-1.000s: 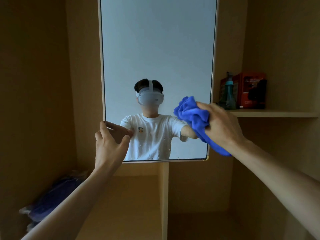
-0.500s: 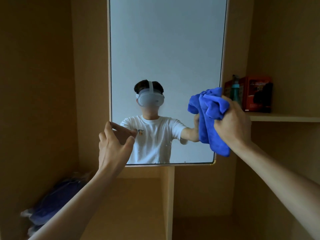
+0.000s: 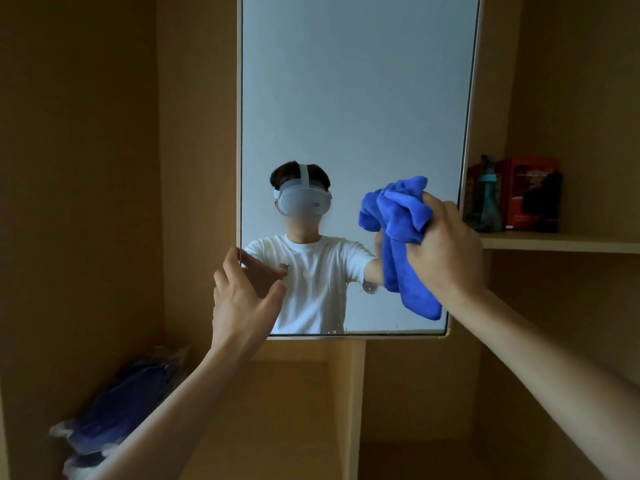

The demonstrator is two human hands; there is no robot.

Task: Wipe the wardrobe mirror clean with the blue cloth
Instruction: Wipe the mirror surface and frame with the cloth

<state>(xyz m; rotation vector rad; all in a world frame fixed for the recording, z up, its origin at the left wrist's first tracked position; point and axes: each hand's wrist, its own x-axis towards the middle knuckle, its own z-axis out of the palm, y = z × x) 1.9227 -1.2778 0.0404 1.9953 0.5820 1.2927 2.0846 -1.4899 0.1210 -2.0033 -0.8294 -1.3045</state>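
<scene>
Two grips are up: our right grip (image 3: 446, 247) clenches the bunched blue cloth (image 3: 401, 233) at the lower right of the wardrobe mirror (image 3: 353, 98), while our left grip (image 3: 242, 299) lies spread and loose at its left edge. We judge the cloth soft and light (best held mid-bundle) and the glass fragile

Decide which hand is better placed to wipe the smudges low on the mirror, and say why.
Right. The right hand grips the bunched blue cloth at the tall wood-framed wardrobe mirror, right beside the smudges. The left hand holds nothing, its fingers at the mirror's left edge.
</scene>
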